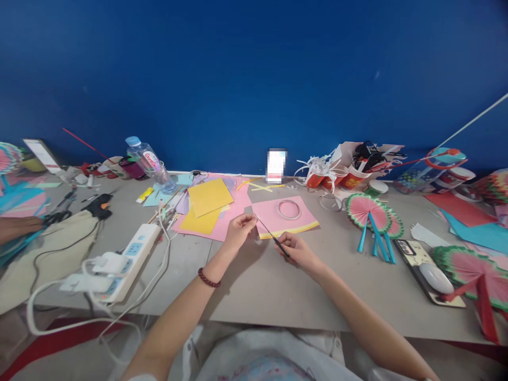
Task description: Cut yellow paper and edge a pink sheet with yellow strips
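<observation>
My right hand is closed around the black handle of a slim, dark, rod-like tool, whose exact kind I cannot tell. The tool slants up and left, its thin end reaching my left hand. The left fingertips are pinched together at that end; whether they grip the tip or something small there is too fine to see. Just beyond both hands lies a pink sheet with a yellow band along its near edge. A roll of clear tape or a similar ring rests on it.
Yellow paper overlaps pink sheets on the left, near a power strip with trailing white cables. A phone stands against the blue wall. Paper fans, red cups and a mouse are on the right. Another person's hand is far left.
</observation>
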Demonstrator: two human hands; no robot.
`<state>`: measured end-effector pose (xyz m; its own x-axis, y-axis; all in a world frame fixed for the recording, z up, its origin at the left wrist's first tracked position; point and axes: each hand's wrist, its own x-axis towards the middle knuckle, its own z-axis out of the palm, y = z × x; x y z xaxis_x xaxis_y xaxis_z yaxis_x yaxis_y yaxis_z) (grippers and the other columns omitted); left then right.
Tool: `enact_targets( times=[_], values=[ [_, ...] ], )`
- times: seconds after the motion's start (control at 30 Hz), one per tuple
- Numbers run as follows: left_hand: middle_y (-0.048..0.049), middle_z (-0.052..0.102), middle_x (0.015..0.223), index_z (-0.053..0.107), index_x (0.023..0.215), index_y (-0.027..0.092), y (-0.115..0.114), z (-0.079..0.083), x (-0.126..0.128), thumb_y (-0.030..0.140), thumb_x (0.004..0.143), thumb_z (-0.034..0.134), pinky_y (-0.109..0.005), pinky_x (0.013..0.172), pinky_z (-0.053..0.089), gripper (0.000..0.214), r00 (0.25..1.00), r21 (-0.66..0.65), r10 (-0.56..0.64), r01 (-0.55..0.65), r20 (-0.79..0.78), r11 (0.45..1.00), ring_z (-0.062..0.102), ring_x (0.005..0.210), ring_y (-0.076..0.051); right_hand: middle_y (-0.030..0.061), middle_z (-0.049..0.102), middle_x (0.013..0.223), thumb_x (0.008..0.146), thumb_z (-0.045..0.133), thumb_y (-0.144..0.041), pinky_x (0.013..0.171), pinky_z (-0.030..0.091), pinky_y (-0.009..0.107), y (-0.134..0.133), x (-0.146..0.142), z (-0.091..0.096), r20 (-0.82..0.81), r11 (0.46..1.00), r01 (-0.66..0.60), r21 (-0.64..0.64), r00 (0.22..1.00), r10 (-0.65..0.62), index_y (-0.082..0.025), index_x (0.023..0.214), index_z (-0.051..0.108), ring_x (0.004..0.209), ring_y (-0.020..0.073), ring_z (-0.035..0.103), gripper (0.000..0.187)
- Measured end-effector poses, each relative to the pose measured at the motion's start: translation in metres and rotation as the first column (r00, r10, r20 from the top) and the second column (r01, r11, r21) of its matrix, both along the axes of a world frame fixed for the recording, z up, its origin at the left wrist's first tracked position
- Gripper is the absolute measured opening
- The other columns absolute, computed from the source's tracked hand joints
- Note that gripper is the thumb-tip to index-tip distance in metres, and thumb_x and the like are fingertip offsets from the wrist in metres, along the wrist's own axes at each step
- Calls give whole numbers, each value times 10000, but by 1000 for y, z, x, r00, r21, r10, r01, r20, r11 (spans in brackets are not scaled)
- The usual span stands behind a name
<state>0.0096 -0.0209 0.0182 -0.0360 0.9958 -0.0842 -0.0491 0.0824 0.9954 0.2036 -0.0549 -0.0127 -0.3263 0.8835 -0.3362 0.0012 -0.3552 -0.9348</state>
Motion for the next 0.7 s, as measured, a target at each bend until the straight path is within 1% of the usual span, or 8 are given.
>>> enact_targets(
  times=[0.1,0.2,0.53,0.7],
  values=[
    [-13,627,697,659,713,168,1,0,0,357,623,679,-217,517,405,210,1000,-5,4,-4,-11,1000,487,550,-102,-112,491,499,656,741,-503,310,148,163,0,-1,3,9,1000,13,-2,1000,-13,-215,755,450,308,12,256,421],
    [-10,618,673,657,699,168,1,0,0,374,613,686,-214,508,400,225,1000,-6,13,-13,-20,1000,472,537,-98,-113,486,491,649,745,-506,313,151,164,-1,-1,6,24,1000,18,-4,1000,-18,-213,743,451,309,12,260,426],
    [-1,602,630,653,663,162,1,1,2,382,590,711,-215,497,388,239,999,-1,34,-34,-8,999,446,514,-91,-106,487,494,626,754,-521,317,170,167,-2,-1,9,50,999,29,-13,998,-28,-211,726,449,317,15,273,446],
    [-5,601,637,657,675,162,0,0,2,388,589,715,-214,496,384,249,999,-9,39,-39,-10,999,455,528,-97,-104,480,487,629,752,-516,318,177,165,-2,0,10,68,1000,26,-12,997,-25,-211,723,448,320,21,291,440]
  ],
)
